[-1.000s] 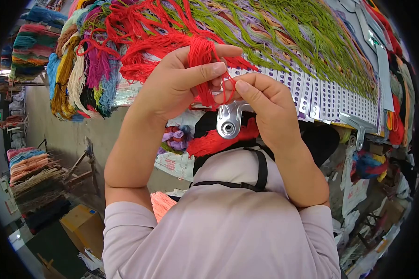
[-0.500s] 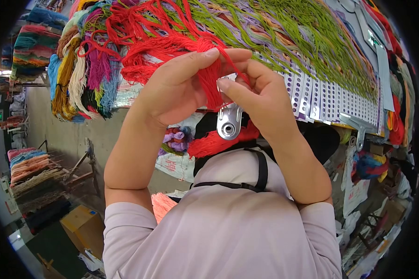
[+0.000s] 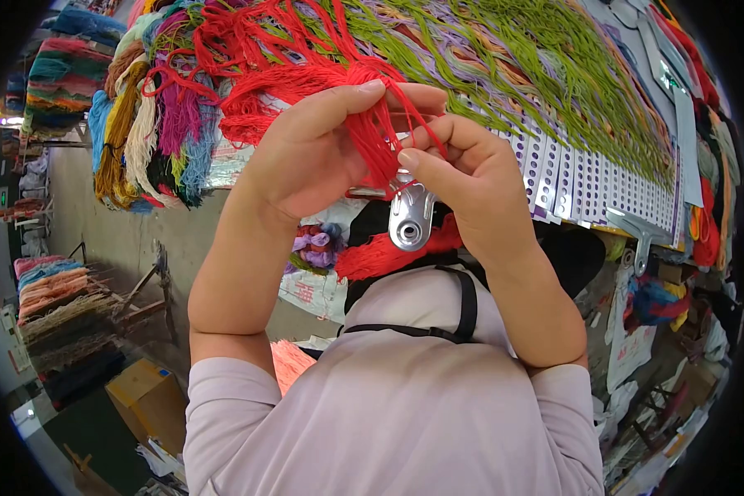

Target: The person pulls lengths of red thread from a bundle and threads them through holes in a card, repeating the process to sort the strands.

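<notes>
A bundle of bright red thread (image 3: 370,136) runs through my left hand (image 3: 310,145), whose thumb and fingers curl round it. Facing it, my right hand (image 3: 475,169) is closed in a pinch on a few red strands drawn out from the bundle. The rest of the red skein trails up and left across the table. Just below my fingers sits a silver metal piece (image 3: 410,227) with a round hole; its upper end is hidden behind my right hand. More red thread (image 3: 364,258) lies lower, close to my body.
Green threads (image 3: 546,74) spread over the table, mixed with purple and orange ones. White punched cards (image 3: 587,174) line its front edge, near a metal bracket (image 3: 636,231). Colourful skeins (image 3: 140,140) hang at the left. Farther off stand yarn racks (image 3: 58,298) and a cardboard box (image 3: 147,405).
My right hand has shifted slightly right, and the pinched red strands now stand apart as a loop. My left hand keeps its hold on the bundle.
</notes>
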Demonstrator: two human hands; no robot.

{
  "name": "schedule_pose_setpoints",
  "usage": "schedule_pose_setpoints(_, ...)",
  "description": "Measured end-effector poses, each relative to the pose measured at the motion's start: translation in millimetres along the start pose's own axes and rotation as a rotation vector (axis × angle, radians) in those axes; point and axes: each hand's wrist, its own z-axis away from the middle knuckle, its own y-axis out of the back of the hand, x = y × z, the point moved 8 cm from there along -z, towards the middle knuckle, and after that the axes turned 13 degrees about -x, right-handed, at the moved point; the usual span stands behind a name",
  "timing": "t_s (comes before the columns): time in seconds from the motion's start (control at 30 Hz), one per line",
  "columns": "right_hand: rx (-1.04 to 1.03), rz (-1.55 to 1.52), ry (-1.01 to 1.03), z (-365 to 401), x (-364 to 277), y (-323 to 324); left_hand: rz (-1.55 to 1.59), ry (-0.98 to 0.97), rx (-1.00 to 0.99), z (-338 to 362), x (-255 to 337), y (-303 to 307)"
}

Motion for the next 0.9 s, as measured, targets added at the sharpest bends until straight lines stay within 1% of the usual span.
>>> schedule_pose_setpoints(0.03,-0.027,-0.027,0.028,-0.2,-0.5,-1.3,-0.034,-0.028,0.026,1.2,3.4,0.4)
schedule_pose_setpoints(0.1,-0.032,-0.058,0.009,1.0,-2.5,-2.4,-0.068,-0.056,0.053,3.7,6.9,1.7)
schedule_pose_setpoints(0.17,-0.035,-0.088,-0.010,1.5,-1.9,-2.7,-0.296,-0.063,0.040,6.5,12.6,0.1)
schedule_pose_setpoints(0.2,-0.036,-0.147,-0.015,1.3,-0.3,-2.5,-0.297,-0.064,0.040,7.5,12.3,-2.4)
schedule_pose_setpoints(0.27,-0.037,-0.206,-0.020,1.5,2.3,-1.8,-0.494,-0.085,0.087,10.7,17.8,-9.2)
schedule_pose_setpoints(0.4,-0.038,-0.225,0.015,2.1,2.4,-3.4,-0.431,-0.082,0.136,12.4,18.0,-6.6)
schedule_pose_setpoints(0.43,-0.021,-0.219,0.043,2.5,0.2,-2.8,-0.424,-0.102,0.125,12.1,18.4,-5.4)
schedule_pose_setpoints(0.57,-0.001,-0.230,0.033,3.8,-1.0,-1.0,-0.405,-0.122,0.067,10.3,21.5,-3.1)
schedule_pose_setpoints(0.63,-0.091,-0.217,-0.023,3.7,2.1,-3.3,-0.359,-0.121,0.035,9.4,20.0,-8.2)
schedule_pose_setpoints(0.7,-0.091,-0.231,-0.021,3.7,2.1,-4.0,-0.313,-0.118,0.001,8.8,19.8,-12.5)
schedule_pose_setpoints(0.77,-0.088,-0.247,-0.021,3.9,2.3,-4.5,-0.444,-0.071,0.062,9.9,20.3,-9.1)
schedule_pose_setpoints(0.8,-0.089,-0.249,-0.002,3.6,1.1,-5.5,-0.443,-0.069,0.062,9.0,18.6,-9.6)
schedule_pose_setpoints(0.9,-0.090,-0.251,0.013,4.4,-0.1,-5.6,-0.481,-0.114,0.096,8.0,18.7,-10.5)
